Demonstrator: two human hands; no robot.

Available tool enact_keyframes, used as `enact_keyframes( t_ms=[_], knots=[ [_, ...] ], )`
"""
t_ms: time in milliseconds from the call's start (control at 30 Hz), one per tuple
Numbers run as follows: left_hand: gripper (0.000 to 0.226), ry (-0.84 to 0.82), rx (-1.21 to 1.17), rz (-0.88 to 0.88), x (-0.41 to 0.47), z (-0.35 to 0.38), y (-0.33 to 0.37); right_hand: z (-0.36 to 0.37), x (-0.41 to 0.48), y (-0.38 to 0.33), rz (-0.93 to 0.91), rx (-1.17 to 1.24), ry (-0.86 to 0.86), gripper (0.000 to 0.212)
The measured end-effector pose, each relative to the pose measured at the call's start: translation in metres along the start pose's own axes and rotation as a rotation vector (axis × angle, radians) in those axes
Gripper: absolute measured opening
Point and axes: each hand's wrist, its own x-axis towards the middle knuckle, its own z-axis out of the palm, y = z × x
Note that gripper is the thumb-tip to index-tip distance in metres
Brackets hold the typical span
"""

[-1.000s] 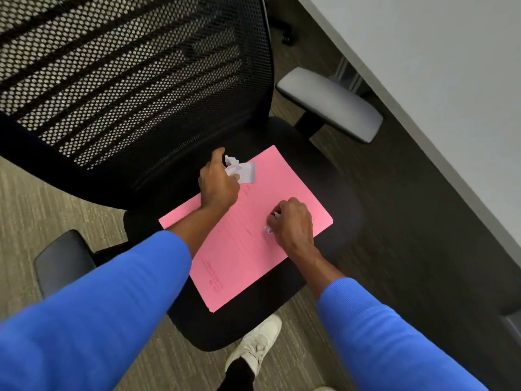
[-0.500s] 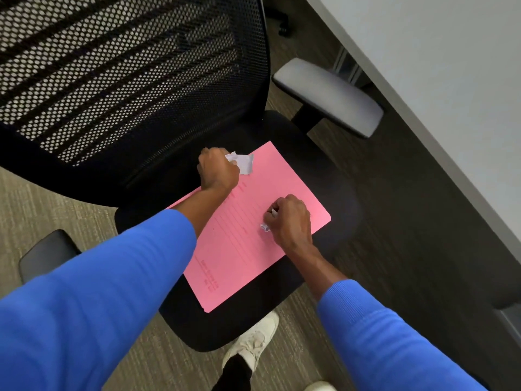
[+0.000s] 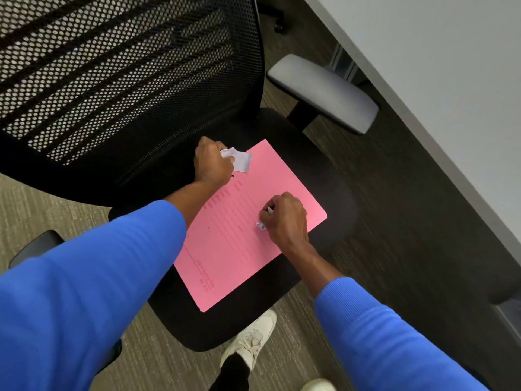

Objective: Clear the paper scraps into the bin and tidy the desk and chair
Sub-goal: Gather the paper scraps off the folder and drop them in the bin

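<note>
Down on the chair seat (image 3: 324,170), pink folder (image 3: 239,235) lying flat. Left hand (image 3: 211,165) at the folder's far corner, fingers clamped on a crumpled white paper scrap (image 3: 241,159) that sticks out over the pink. Right hand (image 3: 284,218) fisted on the folder's right half, closed around a smaller scrap (image 3: 260,224), only a bit of it showing. Grey armrest (image 3: 324,91) beyond the folder; pale bench (image 3: 437,66) to the folder's right. White shoe (image 3: 251,340) below the seat's front edge.
</note>
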Motion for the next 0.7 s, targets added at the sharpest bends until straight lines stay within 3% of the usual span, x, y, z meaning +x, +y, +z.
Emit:
enact_keyframes(
  t_ms=[300,433,700],
  knots=[
    [0.017,0.113,-0.106,0.078,-0.01,-0.012,0.005,-0.007,-0.012,0.005,-0.003,0.064,0.026,0.004],
    [0.012,0.17,-0.174,0.155,-0.033,-0.015,0.019,-0.021,-0.022,0.017,0.1,0.21,0.098,0.003],
    [0.01,0.032,-0.209,0.216,-0.129,0.029,0.04,-0.073,-0.07,0.087,0.37,0.322,0.303,0.005]
  ],
)
